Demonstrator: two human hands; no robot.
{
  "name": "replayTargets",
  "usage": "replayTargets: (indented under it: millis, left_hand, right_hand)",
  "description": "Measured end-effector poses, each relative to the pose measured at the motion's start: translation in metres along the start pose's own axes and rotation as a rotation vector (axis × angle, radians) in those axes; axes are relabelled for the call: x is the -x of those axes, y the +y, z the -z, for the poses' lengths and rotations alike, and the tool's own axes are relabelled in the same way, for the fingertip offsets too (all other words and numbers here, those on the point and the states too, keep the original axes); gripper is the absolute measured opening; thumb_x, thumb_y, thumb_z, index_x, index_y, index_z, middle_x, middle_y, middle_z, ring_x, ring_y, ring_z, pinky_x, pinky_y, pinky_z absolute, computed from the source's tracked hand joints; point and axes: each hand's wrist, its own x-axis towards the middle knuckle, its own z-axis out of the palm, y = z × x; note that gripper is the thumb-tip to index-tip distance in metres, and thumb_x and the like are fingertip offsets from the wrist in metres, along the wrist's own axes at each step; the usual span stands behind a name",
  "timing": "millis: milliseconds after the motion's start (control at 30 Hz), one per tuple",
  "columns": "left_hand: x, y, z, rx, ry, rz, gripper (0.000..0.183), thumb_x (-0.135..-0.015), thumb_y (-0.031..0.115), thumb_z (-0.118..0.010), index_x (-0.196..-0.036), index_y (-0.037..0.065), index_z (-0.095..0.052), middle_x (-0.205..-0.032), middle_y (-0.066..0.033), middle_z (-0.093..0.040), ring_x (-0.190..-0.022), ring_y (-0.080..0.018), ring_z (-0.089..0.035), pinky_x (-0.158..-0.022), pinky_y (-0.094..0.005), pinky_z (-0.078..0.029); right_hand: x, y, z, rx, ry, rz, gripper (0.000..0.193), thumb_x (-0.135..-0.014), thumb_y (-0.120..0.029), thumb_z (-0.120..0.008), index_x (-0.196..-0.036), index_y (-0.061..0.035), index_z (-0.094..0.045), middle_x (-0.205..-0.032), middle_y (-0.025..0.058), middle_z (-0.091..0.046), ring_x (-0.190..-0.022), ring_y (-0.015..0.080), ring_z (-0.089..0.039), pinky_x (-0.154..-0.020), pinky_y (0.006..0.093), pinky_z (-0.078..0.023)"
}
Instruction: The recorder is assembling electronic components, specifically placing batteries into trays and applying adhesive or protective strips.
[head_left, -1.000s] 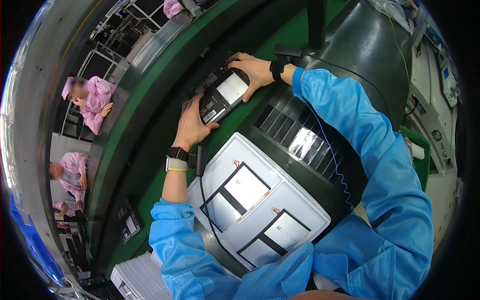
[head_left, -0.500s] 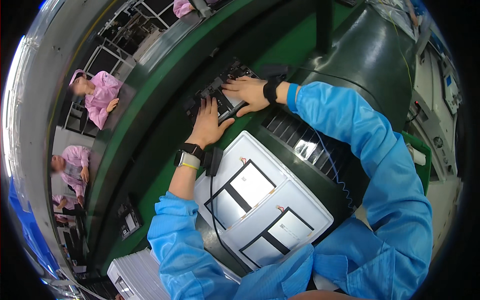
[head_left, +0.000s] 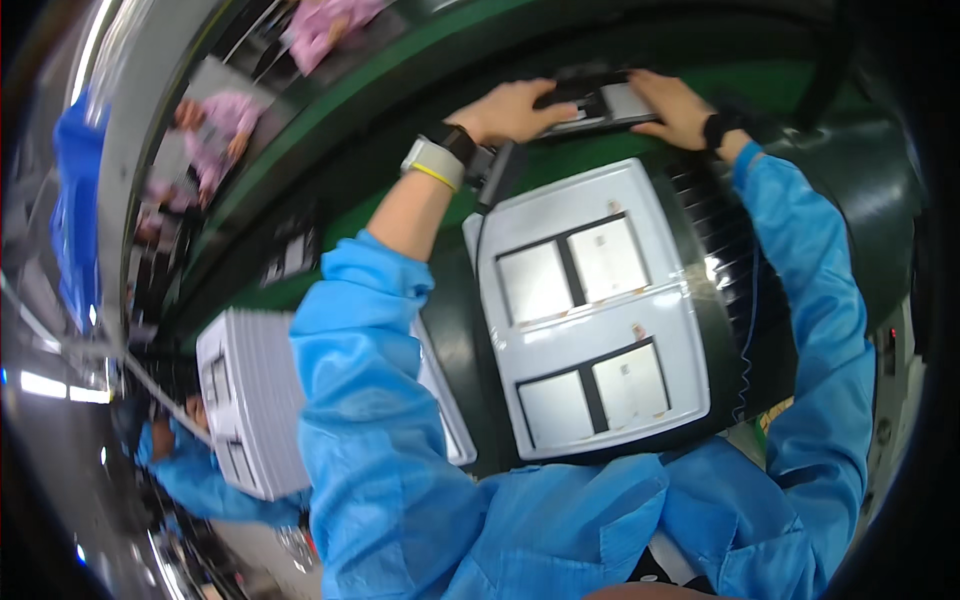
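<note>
At the upper middle lies a dark, opened laptop base (head_left: 585, 122) with its inner parts bare and a silver battery (head_left: 624, 101) in its right part. My left hand (head_left: 508, 112) rests on the left end, fingers stretched and thumb apart. On the other end lies my right hand (head_left: 676, 108), fingers and thumb spread beside the silver battery. Motion blurs the fingertips. Nearer to me, a white plastic tray (head_left: 590, 323) carries silver batteries (head_left: 608, 260) with black borders. A black box-shaped piece (head_left: 497, 178) with a cable sits by my left wrist.
Left of my left arm stands a stack of white trays (head_left: 262, 375); part of another tray (head_left: 445, 410) shows beside it. A black ribbed mat (head_left: 715, 225) and a coiled blue cord (head_left: 745, 360) lie right of the battery tray. People in pink (head_left: 220, 130) sit across the green line.
The view has swung, so the laptop base and tray appear farther right. My right hand has shifted off the silver battery toward the right end. Both hands stay on the laptop base.
</note>
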Motion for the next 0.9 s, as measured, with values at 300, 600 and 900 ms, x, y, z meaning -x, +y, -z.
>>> replayTargets:
  millis: [300, 600, 900]
  left_hand:
    - [0.345, 0.015, 0.044, 0.028, 0.358, 0.298, 0.04, -0.098, 0.018, -0.068, -0.133, 0.0, -0.062, -0.122, -0.0126, -0.071, -0.116, -0.0211, -0.066, -0.102, -0.0342, -0.048]
    - [0.47, 0.023, -0.154, 0.019, 0.198, 0.576, 0.085, -0.059, 0.032, -0.097, -0.131, 0.005, -0.059, -0.143, -0.0227, -0.049, -0.129, -0.0412, -0.051, -0.108, -0.0456, -0.046]
    - [0.467, -0.004, -0.143, 0.111, 0.367, 0.634, 0.066, -0.066, 0.015, -0.094, -0.117, 0.002, -0.055, -0.108, -0.0141, -0.061, -0.101, -0.0255, -0.06, -0.085, -0.0353, -0.05]
  right_hand:
    - [-0.024, -0.016, 0.009, -0.149, -0.179, -0.073, 0.076, -0.096, -0.044, -0.066, -0.15, 0.0041, -0.041, -0.158, 0.0239, -0.037, -0.139, 0.0425, -0.045, -0.117, 0.043, -0.037]
    - [-0.064, -0.019, 0.004, -0.182, -0.101, -0.066, 0.068, -0.097, -0.042, -0.066, -0.147, 0.0002, -0.047, -0.153, 0.0236, -0.046, -0.138, 0.0392, -0.048, -0.117, 0.0411, -0.037]
    - [-0.016, -0.169, 0.191, -0.855, 0.212, 0.013, 0.047, -0.1, -0.008, -0.063, -0.143, 0.005, -0.048, -0.135, 0.0142, -0.06, -0.114, 0.0192, -0.062, -0.096, 0.0317, -0.052]
